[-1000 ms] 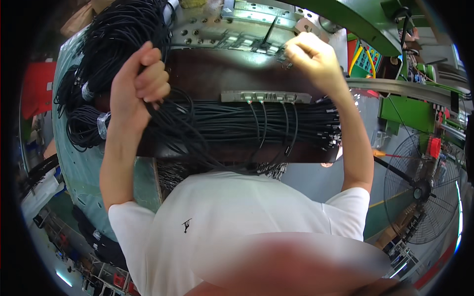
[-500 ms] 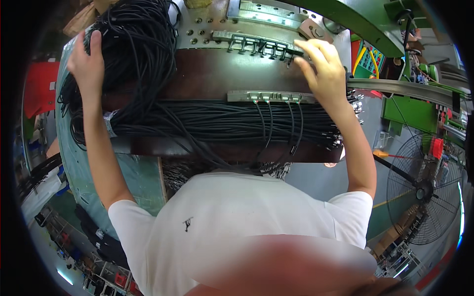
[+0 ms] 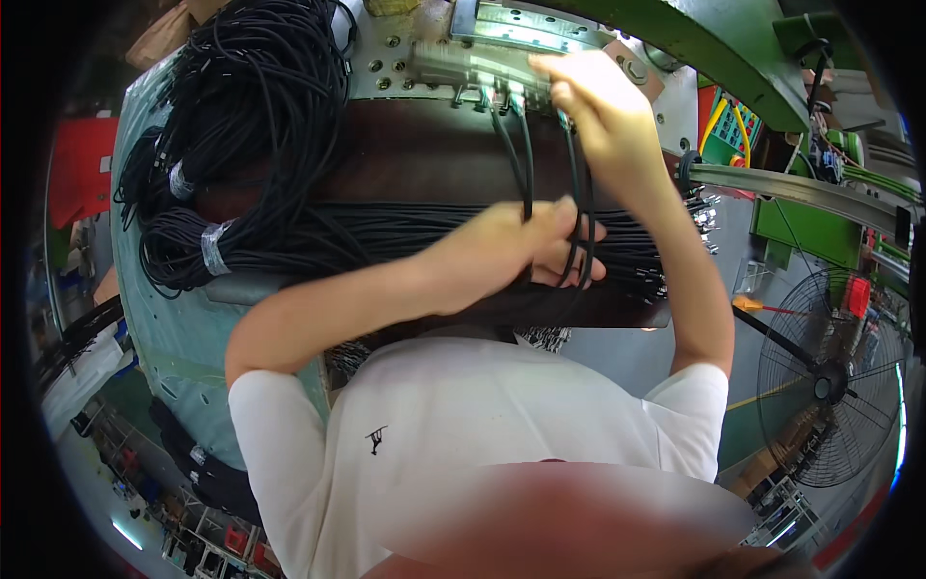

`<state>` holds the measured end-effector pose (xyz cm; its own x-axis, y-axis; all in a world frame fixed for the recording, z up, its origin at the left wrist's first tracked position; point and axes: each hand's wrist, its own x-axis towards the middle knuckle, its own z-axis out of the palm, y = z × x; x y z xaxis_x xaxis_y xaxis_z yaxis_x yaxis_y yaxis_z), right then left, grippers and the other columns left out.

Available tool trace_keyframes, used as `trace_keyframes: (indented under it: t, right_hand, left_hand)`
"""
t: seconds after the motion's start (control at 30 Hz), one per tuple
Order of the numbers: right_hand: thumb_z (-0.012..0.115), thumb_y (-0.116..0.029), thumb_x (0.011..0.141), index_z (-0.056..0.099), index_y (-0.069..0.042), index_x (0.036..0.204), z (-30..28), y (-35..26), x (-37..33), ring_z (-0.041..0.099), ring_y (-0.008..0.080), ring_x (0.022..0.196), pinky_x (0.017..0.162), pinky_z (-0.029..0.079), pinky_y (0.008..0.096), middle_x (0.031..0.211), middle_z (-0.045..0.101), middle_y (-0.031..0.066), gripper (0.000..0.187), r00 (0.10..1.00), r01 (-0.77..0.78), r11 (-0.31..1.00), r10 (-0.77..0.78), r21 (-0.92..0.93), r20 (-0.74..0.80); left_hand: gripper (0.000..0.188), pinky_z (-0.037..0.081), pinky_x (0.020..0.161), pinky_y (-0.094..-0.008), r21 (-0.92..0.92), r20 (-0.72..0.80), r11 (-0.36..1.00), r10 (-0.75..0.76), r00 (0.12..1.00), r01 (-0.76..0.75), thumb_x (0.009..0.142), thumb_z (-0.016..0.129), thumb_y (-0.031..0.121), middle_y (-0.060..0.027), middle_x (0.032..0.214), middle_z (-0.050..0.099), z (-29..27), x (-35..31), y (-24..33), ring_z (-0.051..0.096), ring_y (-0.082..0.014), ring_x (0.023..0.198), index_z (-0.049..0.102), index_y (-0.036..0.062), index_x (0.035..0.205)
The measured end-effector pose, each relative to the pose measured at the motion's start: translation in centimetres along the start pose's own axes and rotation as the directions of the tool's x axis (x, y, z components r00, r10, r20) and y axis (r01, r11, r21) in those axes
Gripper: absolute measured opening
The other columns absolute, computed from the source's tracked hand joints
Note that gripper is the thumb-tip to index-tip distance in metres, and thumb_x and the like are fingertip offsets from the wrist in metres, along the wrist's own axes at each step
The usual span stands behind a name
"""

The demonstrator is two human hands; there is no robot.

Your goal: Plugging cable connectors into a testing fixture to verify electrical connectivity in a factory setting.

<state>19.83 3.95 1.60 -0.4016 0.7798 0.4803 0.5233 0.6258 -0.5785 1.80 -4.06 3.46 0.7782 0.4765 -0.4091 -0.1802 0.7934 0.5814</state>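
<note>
My right hand (image 3: 610, 116) is closed on the right end of a metal fixture bar (image 3: 473, 69), which is blurred by motion at the far metal plate. Small connectors sit in the bar, and several thin black cables (image 3: 527, 159) hang from them toward me. Lower down, my left hand (image 3: 516, 241) is wrapped around these cables, thumb on top and fingers beneath. Under that hand a thick bundle of black cables (image 3: 376, 236) lies across the dark brown board (image 3: 415, 145). Whether another bar lies beneath the raised one is hard to tell.
A large heap of coiled black cables (image 3: 260, 96) fills the left side, with clear tape (image 3: 214, 249) around one bunch. Behind the board is a metal machine plate with holes (image 3: 386, 68). A green machine arm (image 3: 714, 39) curves over the right; a floor fan (image 3: 820, 376) stands beyond.
The bar with cables has gone from the cable bundle up to the machine plate, now in my right hand. My left hand has come from the cable heap to the hanging cables.
</note>
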Motion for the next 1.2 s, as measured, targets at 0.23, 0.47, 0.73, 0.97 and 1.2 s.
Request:
trace_keyframes:
  t: [0.23, 0.47, 0.73, 0.97, 1.2]
  right_hand:
    - [0.061, -0.014, 0.091, 0.067, -0.003, 0.108, 1.8, 12.4, 4.1, 0.064, 0.0325, 0.092, 0.081, 0.052, 0.0416, 0.098, 0.069, 0.0157, 0.02, 0.999, 0.035, 0.887, -0.018, -0.46, 0.04]
    - [0.064, -0.018, 0.09, 0.069, -0.006, 0.106, 0.1, 11.1, 4.0, 0.065, 0.0327, 0.087, 0.078, 0.052, 0.0408, 0.094, 0.069, 0.0149, 0.021, 1.0, 0.024, 0.866, -0.013, -0.5, 0.026]
    - [0.067, -0.023, 0.088, 0.07, -0.009, 0.105, -0.6, 11.7, 1.7, 0.066, 0.0331, 0.082, 0.074, 0.053, 0.04, 0.09, 0.069, 0.014, 0.022, 0.98, 0.194, 0.741, -0.173, -0.642, 0.097]
    - [0.071, -0.029, 0.087, 0.072, -0.005, 0.099, -0.5, 12.1, 1.5, 0.067, 0.0318, 0.076, 0.069, 0.053, 0.0398, 0.086, 0.07, 0.0142, 0.026, 0.995, -0.009, 0.859, -0.043, -0.512, -0.091]
    - [0.071, -0.03, 0.087, 0.068, -0.002, 0.107, -1.5, 10.9, 1.9, 0.065, 0.0341, 0.094, 0.081, 0.052, 0.0388, 0.103, 0.067, 0.0199, 0.034, 0.989, -0.144, 0.886, 0.118, -0.442, -0.086]
  left_hand:
    - [0.042, 0.054, 0.076, -0.0309, 0.175, -0.285, 0.937, 0.341, 0.896, -0.301, 0.105, 0.043, 0.035, -0.0098, 0.089, 0.067, -9.6, 9.1, 9.3, 0.065, -0.0202, 0.073, 0.057, -0.002, 0.119]
    - [0.041, 0.053, 0.079, -0.033, 0.825, -0.243, 0.545, 0.579, 0.779, -0.148, 0.103, 0.046, 0.033, -0.0112, 0.093, 0.068, -10.4, 10.8, 9.2, 0.065, -0.0224, 0.079, 0.056, -0.0023, 0.121]
    - [0.04, 0.052, 0.083, -0.0353, 0.823, 0.287, -0.56, 0.553, 0.782, 0.094, 0.102, 0.05, 0.03, -0.0129, 0.098, 0.068, -15.4, 10.0, 12.1, 0.066, -0.025, 0.086, 0.056, -0.0025, 0.123]
    - [0.039, 0.051, 0.086, -0.0374, 0.813, 0.19, -0.55, 0.563, 0.805, 0.193, 0.1, 0.052, 0.028, -0.0143, 0.103, 0.068, -16.0, 11.4, 12.2, 0.066, -0.0273, 0.092, 0.055, -0.0028, 0.125]
    - [0.04, 0.051, 0.089, -0.0395, 0.784, 0.187, -0.576, 0.576, 0.796, 0.232, 0.098, 0.055, 0.025, -0.0158, 0.107, 0.068, -13.9, 8.6, 11.6, 0.066, -0.0296, 0.098, 0.055, -0.003, 0.127]
